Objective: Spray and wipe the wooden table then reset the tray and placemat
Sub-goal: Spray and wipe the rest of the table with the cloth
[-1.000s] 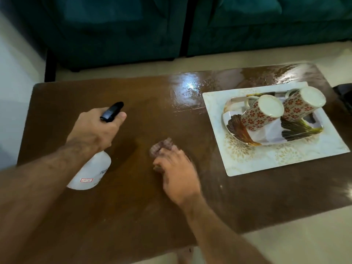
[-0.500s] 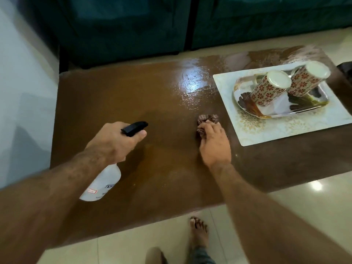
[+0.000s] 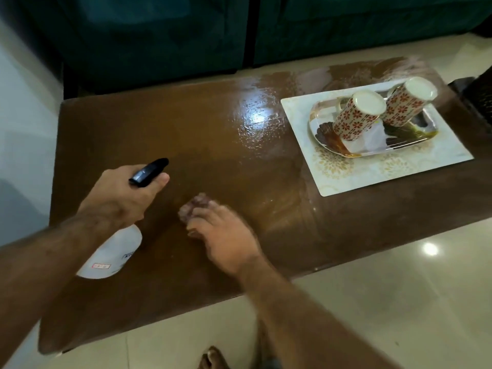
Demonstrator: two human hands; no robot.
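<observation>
The brown wooden table [image 3: 213,134] fills the view, shiny and wet near its far middle. My left hand [image 3: 119,198] grips a white spray bottle [image 3: 111,254] with a black nozzle, held over the table's left part. My right hand [image 3: 226,235], blurred, presses a small brownish cloth [image 3: 193,206] onto the table's front middle. A pale patterned placemat [image 3: 354,174] lies at the right end. On it sits a shiny tray [image 3: 404,145] with two upturned floral mugs [image 3: 354,118].
A dark teal sofa [image 3: 159,35] stands just behind the table. Pale floor tiles [image 3: 386,288] surround it. My bare foot [image 3: 210,358] shows under the front edge. A dark object [image 3: 476,99] sits beyond the table's right end.
My right hand has swept the cloth leftward and toward me, from beside the placemat to the front middle. The left hand still holds the bottle in about the same place.
</observation>
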